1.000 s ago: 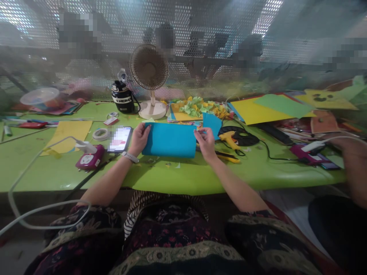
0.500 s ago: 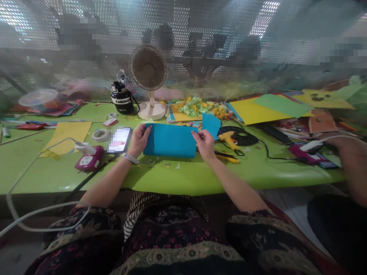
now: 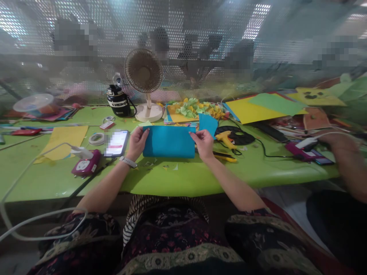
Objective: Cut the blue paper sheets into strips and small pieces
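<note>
The left hand [image 3: 138,141] pinches the left end of 1 blue sheet [image 3: 169,143]; the right hand [image 3: 205,144] pinches near its upper right corner. The sheet is over the bench [image 3: 172,182], near the middle of its front edge. 1 fan [image 3: 144,71] stands toward the back edge.

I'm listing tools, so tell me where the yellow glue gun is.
In the head view, the yellow glue gun lies right of centre, beside the right hand, at the left edge of the black disc on the green table.
</note>
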The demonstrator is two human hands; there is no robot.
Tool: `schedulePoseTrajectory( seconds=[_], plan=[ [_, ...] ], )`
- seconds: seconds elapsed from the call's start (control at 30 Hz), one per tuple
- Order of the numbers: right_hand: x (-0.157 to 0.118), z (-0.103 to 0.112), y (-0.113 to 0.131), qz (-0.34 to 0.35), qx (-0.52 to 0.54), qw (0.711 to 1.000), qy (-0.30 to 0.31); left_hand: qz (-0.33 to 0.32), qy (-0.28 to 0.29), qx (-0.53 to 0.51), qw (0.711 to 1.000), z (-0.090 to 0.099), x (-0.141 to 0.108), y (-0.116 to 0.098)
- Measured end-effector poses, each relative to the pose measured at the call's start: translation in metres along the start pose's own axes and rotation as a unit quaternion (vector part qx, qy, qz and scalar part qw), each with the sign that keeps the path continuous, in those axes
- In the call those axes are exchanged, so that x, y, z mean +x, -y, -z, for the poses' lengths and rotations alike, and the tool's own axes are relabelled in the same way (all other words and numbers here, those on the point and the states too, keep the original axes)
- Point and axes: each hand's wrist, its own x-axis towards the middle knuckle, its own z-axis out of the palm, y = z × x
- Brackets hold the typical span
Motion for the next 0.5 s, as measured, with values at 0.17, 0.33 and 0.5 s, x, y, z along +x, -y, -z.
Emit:
schedulePoseTrajectory(
  seconds=[0.17,0.33,0.5],
  plan=[
    [0.0009,-0.0006,-0.0006,-0.001,0.021,1.0,0.005,-0.01,0.007,0.003,1.0,0.0,-0.0009,-0.004],
    [0.0016,0.0011,-0.0021,-0.002,-0.009,1.0,0.016,-0.014,0.001,0.011,1.0,0.0005,-0.0008,-0.0056],
    [0.0035,0.0007,-0.0067,-0.01,-0.003,1.0,0.001,-0.003,0.008,0.001,1.0,0.0004,-0.0006,-0.0036]
  ],
)
